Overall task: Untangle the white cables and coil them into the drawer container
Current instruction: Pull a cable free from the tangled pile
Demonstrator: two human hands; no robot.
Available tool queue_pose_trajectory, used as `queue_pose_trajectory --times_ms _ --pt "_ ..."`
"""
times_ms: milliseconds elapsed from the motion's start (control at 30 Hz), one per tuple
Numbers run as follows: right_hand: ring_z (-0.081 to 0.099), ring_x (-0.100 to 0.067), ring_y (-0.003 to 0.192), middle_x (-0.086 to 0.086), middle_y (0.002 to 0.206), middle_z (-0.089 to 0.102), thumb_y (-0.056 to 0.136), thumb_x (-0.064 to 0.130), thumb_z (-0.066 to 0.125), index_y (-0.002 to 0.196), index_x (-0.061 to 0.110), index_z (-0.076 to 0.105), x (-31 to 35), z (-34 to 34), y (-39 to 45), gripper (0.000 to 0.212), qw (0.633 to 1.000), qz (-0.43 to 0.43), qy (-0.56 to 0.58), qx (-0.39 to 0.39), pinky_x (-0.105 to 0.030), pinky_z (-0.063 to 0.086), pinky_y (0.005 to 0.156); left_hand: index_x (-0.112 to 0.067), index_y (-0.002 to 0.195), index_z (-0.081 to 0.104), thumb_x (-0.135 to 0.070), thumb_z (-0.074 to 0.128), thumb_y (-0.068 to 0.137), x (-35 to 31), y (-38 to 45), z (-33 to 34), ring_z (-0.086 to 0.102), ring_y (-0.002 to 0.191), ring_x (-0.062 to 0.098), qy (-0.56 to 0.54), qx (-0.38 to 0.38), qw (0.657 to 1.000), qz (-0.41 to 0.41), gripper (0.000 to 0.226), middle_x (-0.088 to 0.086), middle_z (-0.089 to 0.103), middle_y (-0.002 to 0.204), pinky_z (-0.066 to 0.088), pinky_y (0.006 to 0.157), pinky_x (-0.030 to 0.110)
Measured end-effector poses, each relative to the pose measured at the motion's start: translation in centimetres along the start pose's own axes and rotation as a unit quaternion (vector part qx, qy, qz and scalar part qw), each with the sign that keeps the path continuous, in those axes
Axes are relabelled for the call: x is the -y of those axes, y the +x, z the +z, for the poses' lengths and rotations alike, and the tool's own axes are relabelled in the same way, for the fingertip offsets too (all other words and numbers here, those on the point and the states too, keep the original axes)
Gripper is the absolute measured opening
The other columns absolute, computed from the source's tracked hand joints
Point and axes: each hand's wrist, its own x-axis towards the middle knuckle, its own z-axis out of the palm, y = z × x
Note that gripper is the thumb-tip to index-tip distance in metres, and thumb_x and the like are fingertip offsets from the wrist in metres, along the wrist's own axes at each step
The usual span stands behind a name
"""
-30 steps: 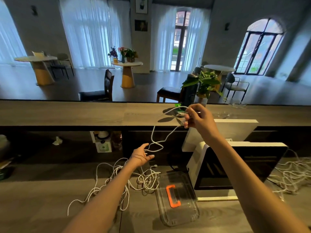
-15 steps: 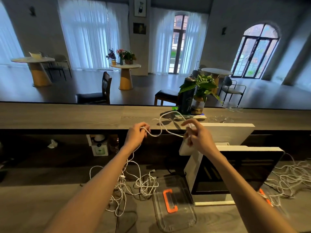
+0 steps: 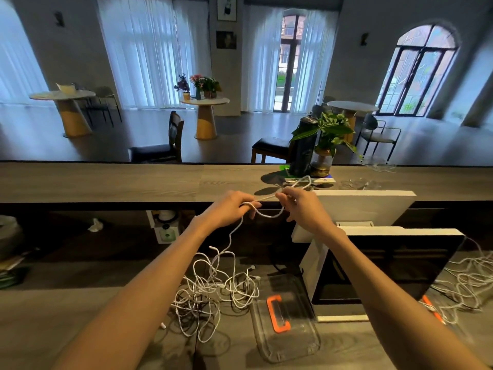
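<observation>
The left hand [image 3: 230, 208], which hung open low over the tangled white cables [image 3: 213, 289] a second ago, has been raised to 9 o'clock of the right hand [image 3: 304, 209] and closed on the cable. The gap between the hands has been narrowed, and only a short slack loop [image 3: 266, 214] is now left between them.

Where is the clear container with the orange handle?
In the head view, the clear container lies on the lower desk, right of the tangled white cables and in front of the monitor.
</observation>
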Motion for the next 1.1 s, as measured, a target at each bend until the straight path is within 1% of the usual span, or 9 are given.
queue_pose_trajectory --times_ms 67,200,367,567,700,800,867,967,1100 --pt "0.071 -0.015 0.081 -0.005 0.096 0.07 0.104 0.033 0.056 0.119 0.012 0.07 -0.2 -0.2 0.0 0.029 0.999 0.016 0.034 -0.019 -0.036 0.064 0.072 -0.024 0.092 0.069 -0.02 0.049 0.105 1.7 -0.8 1.2 0.062 0.079 0.007 -0.008 0.01 1.0 -0.027 0.024 -0.008 0.065 0.083 0.047 0.078 0.024" --pt "0.071 -0.013 0.079 0.002 0.087 0.065 0.104 0.029 0.056 0.112 0.01 0.068 -0.4 -0.9 0.1 0.024 0.994 0.036 0.074 -0.074 -0.024 0.061 0.066 -0.022 0.082 0.066 -0.028 0.047 0.106 5.7 -2.4 3.8 0.063 0.068 0.011 0.011 0.017 0.995 -0.093 0.032 -0.004 0.066 0.074 0.052 0.073 0.032" --pt "0.072 -0.026 0.082 -0.001 0.08 0.067 0.106 0.029 0.055 0.096 0.013 0.068 -1.4 -3.1 0.8 0.023 0.977 0.074 0.11 -0.167 -0.051 0.063 0.079 -0.03 0.078 0.061 -0.027 0.047 0.105 12.7 -5.8 7.4 0.068 0.083 0.013 0.06 0.018 0.973 -0.222 0.03 -0.004 0.071 0.086 0.057 0.082 0.038" --pt "0.072 -0.028 0.084 -0.001 0.079 0.067 0.106 0.031 0.055 0.094 0.014 0.068 -1.5 -3.4 0.1 0.024 0.977 0.097 0.093 -0.165 -0.047 0.062 0.081 -0.024 0.083 0.068 -0.026 0.047 0.105 14.7 -6.3 7.5 0.072 0.076 0.017 -0.004 -0.034 0.961 -0.274 0.03 -0.001 0.073 0.076 0.059 0.08 0.042" --pt "0.067 -0.02 0.082 -0.002 0.089 0.069 0.104 0.036 0.057 0.098 0.021 0.069 -1.8 -2.6 -0.7 0.02 0.994 0.102 -0.025 -0.027 -0.035 0.055 0.073 -0.017 0.076 0.067 -0.026 0.045 0.107 11.6 -3.8 3.7 0.066 0.058 0.02 -0.126 -0.201 0.937 -0.255 0.039 0.005 0.068 0.058 0.057 0.075 0.041" --pt "0.065 -0.016 0.083 -0.003 0.098 0.072 0.104 0.039 0.057 0.09 0.024 0.072 -1.9 -1.4 -1.0 0.026 0.983 0.141 -0.092 0.072 -0.029 0.05 0.072 -0.016 0.09 0.067 -0.031 0.039 0.109 8.4 -2.0 0.1 0.056 0.053 0.012 -0.23 -0.268 0.908 -0.226 0.037 0.001 0.056 0.06 0.051 0.06 0.032" --pt "0.068 -0.013 0.081 -0.001 0.1 0.071 0.104 0.04 0.056 0.089 0.026 0.072 -1.7 -0.6 -1.0 0.026 0.965 0.188 -0.094 0.154 -0.023 0.053 0.066 -0.012 0.102 0.064 -0.034 0.037 0.109 6.4 -1.1 -1.7 0.044 0.05 0.008 -0.276 -0.257 0.904 -0.202 0.036 -0.003 0.046 0.063 0.041 0.049 0.026" --pt "0.073 -0.014 0.087 -0.003 0.112 0.068 0.104 0.034 0.059 0.111 0.026 0.072 -1.3 0.4 -1.1 0.016 0.934 0.213 -0.119 0.262 -0.026 0.062 0.075 -0.013 0.106 0.059 -0.034 0.037 0.109 3.8 -0.2 -3.2 0.044 0.057 0.009 -0.178 -0.195 0.951 -0.16 0.03 -0.004 0.049 0.07 0.036 0.048 0.021" --pt "0.07 -0.022 0.105 -0.009 0.14 0.054 0.096 0.028 0.072 0.152 0.022 0.042 -1.0 1.5 -0.9 0.064 0.956 0.191 -0.11 0.194 -0.022 0.06 0.065 -0.019 0.098 0.065 -0.033 0.044 0.107 2.4 -0.4 -3.2 0.048 0.062 0.009 -0.095 -0.076 0.99 -0.076 0.026 -0.004 0.054 0.074 0.039 0.054 0.019"
